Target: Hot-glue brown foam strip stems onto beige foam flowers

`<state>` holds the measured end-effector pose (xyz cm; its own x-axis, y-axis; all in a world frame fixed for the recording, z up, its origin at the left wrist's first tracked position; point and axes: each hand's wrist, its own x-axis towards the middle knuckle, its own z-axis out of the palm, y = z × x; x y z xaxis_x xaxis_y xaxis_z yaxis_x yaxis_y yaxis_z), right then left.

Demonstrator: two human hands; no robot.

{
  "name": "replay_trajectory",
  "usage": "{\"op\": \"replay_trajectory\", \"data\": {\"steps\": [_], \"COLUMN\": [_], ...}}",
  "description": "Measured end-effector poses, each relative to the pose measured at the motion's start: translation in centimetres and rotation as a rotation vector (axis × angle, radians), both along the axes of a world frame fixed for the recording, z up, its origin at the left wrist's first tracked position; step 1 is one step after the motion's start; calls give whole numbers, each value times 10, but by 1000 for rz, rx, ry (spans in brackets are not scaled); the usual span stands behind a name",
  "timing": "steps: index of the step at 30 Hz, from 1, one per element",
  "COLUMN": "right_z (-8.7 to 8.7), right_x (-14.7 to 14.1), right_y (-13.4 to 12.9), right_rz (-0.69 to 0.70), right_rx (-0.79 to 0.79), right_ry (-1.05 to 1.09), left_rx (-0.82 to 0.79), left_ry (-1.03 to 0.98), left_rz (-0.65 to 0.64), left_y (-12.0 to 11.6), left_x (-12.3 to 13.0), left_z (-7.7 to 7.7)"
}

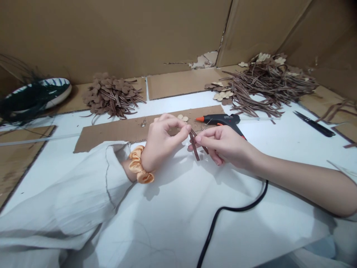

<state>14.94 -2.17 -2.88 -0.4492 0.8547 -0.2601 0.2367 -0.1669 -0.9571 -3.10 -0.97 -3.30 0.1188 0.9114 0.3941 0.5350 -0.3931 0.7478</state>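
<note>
Bare left hand (164, 143) and bare right hand (223, 147), thumbs and fingertips pinching a narrow, folded brown checked ribbon (194, 146) between them; black-and-orange hot glue gun (220, 120) just beyond the right hand, across a brown cardboard strip (125, 130).

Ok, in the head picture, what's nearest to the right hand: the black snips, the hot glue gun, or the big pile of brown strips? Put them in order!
From the right hand, nearest first:
1. Hot glue gun, just ahead of the hand.
2. Pile of brown strips, farther ahead, to the right.
3. Black snips, far right.
</note>
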Motion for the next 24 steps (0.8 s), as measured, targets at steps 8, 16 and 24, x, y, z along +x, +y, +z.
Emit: {"op": "replay_trajectory", "data": {"steps": [8,16,24], "right_z": [4,4,5], "right_x": [-1,-1,-1], "right_y": [0,-1,-2], "right_rz": [31,11,26], "right_rx": [12,37,12], "right_ry": [-40,-10,-32], "left_rx": [11,45,49], "left_ry": [22,5,-10], "left_rz": [-4,6,17], "left_y": [-2,-2,-1], "left_x": [1,1,1], "left_z": [1,-1,-1]}}
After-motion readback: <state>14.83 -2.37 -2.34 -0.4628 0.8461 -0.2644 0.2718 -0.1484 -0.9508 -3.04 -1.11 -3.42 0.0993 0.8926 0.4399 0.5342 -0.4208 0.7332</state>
